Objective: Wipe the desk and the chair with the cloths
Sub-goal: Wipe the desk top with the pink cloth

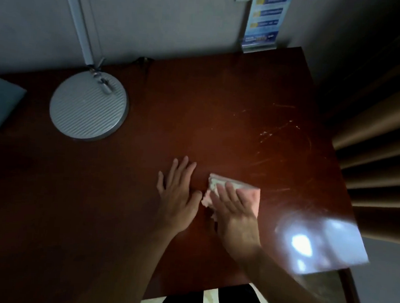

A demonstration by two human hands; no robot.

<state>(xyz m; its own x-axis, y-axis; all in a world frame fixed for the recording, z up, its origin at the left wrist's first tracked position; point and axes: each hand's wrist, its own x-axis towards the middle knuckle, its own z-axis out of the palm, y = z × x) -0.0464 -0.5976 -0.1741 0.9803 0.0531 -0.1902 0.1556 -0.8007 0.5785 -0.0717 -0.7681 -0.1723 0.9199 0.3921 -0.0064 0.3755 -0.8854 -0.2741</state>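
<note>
Cloth (238, 192) lies bunched under the right hand (233, 208), whose fingers are straight and pressed flat on it, nothing pinched; it sits on the desk (141, 230) toward the near edge. Just left of that press, the left hand (179, 195) rests spread and flat on bare wood, holding nothing. With no fingers curled round it, the cloth could slip or ball up on a fast stroke. Beyond the press to the right, pale smears (276, 130) look unwiped and could be missed. Far left, the lamp base (88, 105) and a blue pad (1, 104) stand where a wide sweep might knock them.
</note>
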